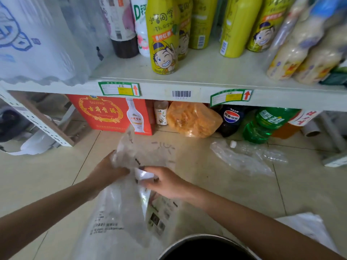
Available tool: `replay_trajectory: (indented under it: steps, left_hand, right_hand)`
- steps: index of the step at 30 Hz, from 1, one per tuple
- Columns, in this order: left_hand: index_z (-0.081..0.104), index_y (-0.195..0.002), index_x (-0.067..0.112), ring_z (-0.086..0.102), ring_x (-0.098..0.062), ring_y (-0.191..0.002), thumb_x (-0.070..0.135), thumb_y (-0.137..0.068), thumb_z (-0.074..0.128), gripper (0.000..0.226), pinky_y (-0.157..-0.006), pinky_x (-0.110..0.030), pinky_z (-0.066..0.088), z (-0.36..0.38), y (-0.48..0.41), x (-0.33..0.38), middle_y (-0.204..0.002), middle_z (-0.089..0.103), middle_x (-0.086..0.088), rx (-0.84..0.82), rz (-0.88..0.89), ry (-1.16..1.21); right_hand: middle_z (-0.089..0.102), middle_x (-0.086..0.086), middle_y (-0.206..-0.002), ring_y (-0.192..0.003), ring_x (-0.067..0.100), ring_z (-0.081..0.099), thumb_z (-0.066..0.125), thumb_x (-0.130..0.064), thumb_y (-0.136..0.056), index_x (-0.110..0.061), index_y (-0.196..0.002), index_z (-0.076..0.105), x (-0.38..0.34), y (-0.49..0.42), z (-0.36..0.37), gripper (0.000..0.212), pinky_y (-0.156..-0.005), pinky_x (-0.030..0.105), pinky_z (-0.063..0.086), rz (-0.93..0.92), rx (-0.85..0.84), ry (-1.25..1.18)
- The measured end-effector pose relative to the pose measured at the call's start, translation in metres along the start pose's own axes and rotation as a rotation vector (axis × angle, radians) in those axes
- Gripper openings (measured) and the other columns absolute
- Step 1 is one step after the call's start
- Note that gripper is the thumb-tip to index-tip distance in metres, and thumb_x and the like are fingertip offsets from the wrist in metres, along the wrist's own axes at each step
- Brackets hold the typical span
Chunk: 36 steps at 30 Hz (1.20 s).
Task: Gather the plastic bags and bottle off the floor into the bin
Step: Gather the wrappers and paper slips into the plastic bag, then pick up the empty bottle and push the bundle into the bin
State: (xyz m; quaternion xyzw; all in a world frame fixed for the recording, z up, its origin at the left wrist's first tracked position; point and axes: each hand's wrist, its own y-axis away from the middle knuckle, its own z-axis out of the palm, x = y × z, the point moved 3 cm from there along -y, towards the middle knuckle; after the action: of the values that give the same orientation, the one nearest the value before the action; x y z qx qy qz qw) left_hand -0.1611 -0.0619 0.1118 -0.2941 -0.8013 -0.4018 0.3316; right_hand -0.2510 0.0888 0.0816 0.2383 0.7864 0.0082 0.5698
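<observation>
My left hand (108, 170) and my right hand (165, 182) both grip a large clear printed plastic bag (120, 212) above the floor. Its upper part stands up between the hands and the rest hangs down toward me. The dark round rim of the bin (199, 241) shows at the bottom edge, just right of the hanging bag. On the tiles to the right lies an empty clear bottle (259, 151) with a white cap, beside another crumpled clear plastic bag (242, 162).
A shelf edge (169, 91) runs across above the floor, loaded with yellow bottles (164, 36). Under it stand a red box (112, 113), an orange bag (193, 119), a cola bottle (231, 119) and green bottles (262, 124). White sheets (308, 228) lie at lower right.
</observation>
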Motion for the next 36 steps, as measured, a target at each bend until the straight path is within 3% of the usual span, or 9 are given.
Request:
replay_trajectory:
  steps: [3,7,11,13,17,21,29,33,36]
  left_hand:
    - [0.067,-0.092,0.02,0.068,-0.02,-0.081,0.028,-0.073,0.068,0.02,-0.068,-0.03,0.057,0.008,0.014,0.052,-0.077,0.076,0.003,-0.111,0.072,0.077]
    - [0.064,-0.104,0.026,0.068,-0.019,-0.092,0.062,-0.059,0.071,0.058,-0.081,-0.037,0.053,0.018,0.027,0.104,-0.096,0.074,0.0,-0.186,0.162,0.034]
    - [0.061,-0.09,0.018,0.065,-0.01,-0.072,0.011,-0.074,0.074,0.023,-0.059,-0.014,0.052,0.053,0.044,0.135,-0.07,0.073,0.009,-0.225,0.211,-0.026]
    - [0.062,-0.097,0.005,0.065,-0.015,-0.072,0.01,-0.062,0.08,0.039,-0.05,-0.011,0.05,0.072,0.049,0.139,-0.076,0.073,0.001,-0.221,0.214,-0.014]
    - [0.056,-0.114,0.013,0.065,-0.004,-0.082,0.004,-0.073,0.072,0.044,-0.057,-0.013,0.041,0.117,0.061,0.143,-0.084,0.069,0.015,-0.103,0.376,-0.318]
    - [0.044,-0.13,0.014,0.054,-0.039,-0.113,0.024,-0.073,0.068,0.063,-0.089,-0.036,0.042,0.152,0.069,0.146,-0.124,0.058,-0.017,-0.126,0.419,-0.545]
    - [0.045,-0.125,0.023,0.057,-0.028,-0.092,0.017,-0.077,0.067,0.054,-0.083,-0.037,0.043,0.189,0.059,0.131,-0.115,0.064,-0.013,-0.178,0.395,-0.638]
    - [0.045,-0.123,0.026,0.06,-0.029,-0.093,0.018,-0.076,0.068,0.053,-0.08,-0.037,0.045,0.189,0.05,0.118,-0.114,0.066,-0.012,-0.175,0.375,-0.646]
    - [0.045,-0.124,0.024,0.054,-0.024,-0.086,0.015,-0.076,0.067,0.053,-0.077,-0.034,0.042,0.194,0.05,0.113,-0.115,0.064,-0.014,-0.167,0.34,-0.655]
  right_hand:
    - [0.064,0.013,-0.116,-0.099,0.025,0.064,0.057,-0.015,-0.092,-0.008,-0.128,0.052,-0.038,0.011,-0.009,0.036,-0.087,0.04,0.053,-0.072,0.014,-0.022]
    - [0.056,0.008,-0.117,-0.098,0.01,0.054,0.062,-0.002,-0.087,-0.002,-0.127,0.049,-0.061,0.048,-0.04,0.042,-0.086,0.021,0.045,-0.094,0.086,-0.16]
    - [0.051,0.01,-0.122,-0.116,0.023,0.051,0.065,0.009,-0.081,0.009,-0.119,0.054,-0.06,0.099,-0.059,0.039,-0.095,0.022,0.045,-0.107,0.108,-0.209]
    - [0.039,-0.003,-0.141,-0.132,0.011,0.039,0.066,0.008,-0.081,0.005,-0.121,0.057,-0.051,0.127,-0.071,0.042,-0.1,0.014,0.039,-0.1,0.142,-0.284]
    - [0.05,0.005,-0.141,-0.131,0.017,0.045,0.068,-0.006,-0.083,-0.007,-0.124,0.056,-0.014,0.175,-0.096,0.043,-0.105,0.032,0.039,0.016,0.239,-0.24]
    - [0.05,0.006,-0.137,-0.125,0.024,0.046,0.071,-0.019,-0.081,-0.016,-0.125,0.053,0.077,0.23,-0.102,0.048,-0.1,0.032,0.04,0.306,0.319,0.144]
    - [-0.035,0.002,-0.153,-0.141,0.052,-0.001,0.07,-0.066,-0.061,-0.032,-0.147,0.014,0.225,0.299,0.009,0.108,-0.109,0.072,0.013,0.806,0.122,0.425]
    - [0.017,0.035,-0.15,-0.128,0.062,0.03,0.076,-0.031,-0.075,-0.024,-0.138,0.021,0.245,0.283,0.023,0.084,-0.096,0.068,0.039,0.775,0.241,0.672]
    - [0.072,0.023,-0.088,-0.069,0.041,0.07,0.096,-0.021,-0.032,-0.012,-0.106,0.043,0.245,0.288,0.014,0.092,-0.045,0.044,0.058,0.877,0.186,0.547]
